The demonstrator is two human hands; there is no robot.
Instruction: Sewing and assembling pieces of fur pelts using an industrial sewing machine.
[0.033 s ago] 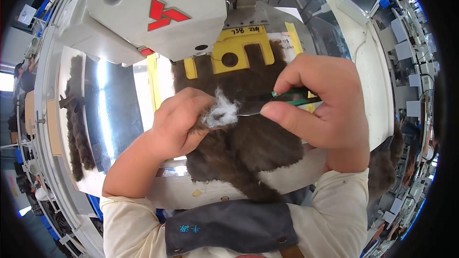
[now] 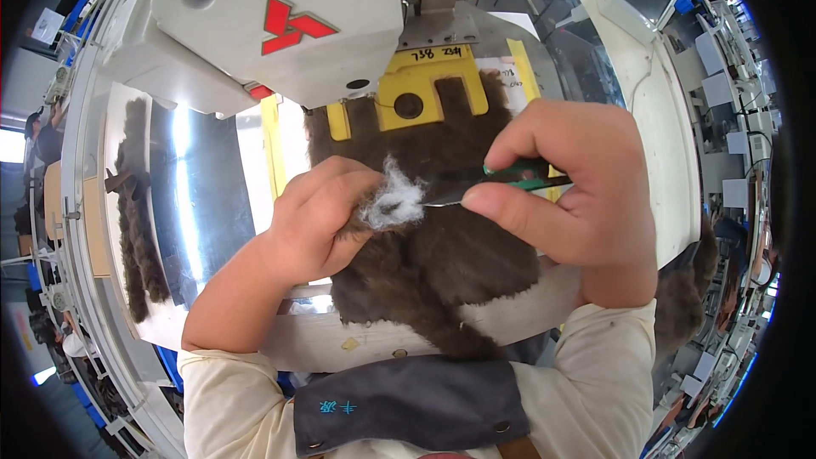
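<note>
Where the worktable [image 2: 160,323] begins at far left, a brown fur strip [image 2: 136,229] is laid lengthwise, crossed by a small dark band. Next right, a shiny metal plate [image 2: 217,204] is seen, overhung at its upper end by a white machine head [image 2: 340,0] marked in red.

Left hand [image 2: 319,217]: fingers curled in, thumb and fingertips pressed together. A tuft of white fluff [image 2: 405,193] with a brown furry edge is pinched there, mid-view, held above brown fur sheets [image 2: 476,259]. A long fur tail [image 2: 446,327] is draped over the table's front edge; whether it is joined to the held end can't be told. Beyond, a slotted yellow plate [image 2: 408,76] is set on the fur.

Right hand [image 2: 565,191]: green-handled tool [image 2: 527,172] gripped between thumb and curled fingers. A thin metal tip [image 2: 444,204] is pointed left, right at the fluff; contact can't be confirmed.

Far right: more brown fur [image 2: 680,302] is bunched beside the table, well apart from the hands.
</note>
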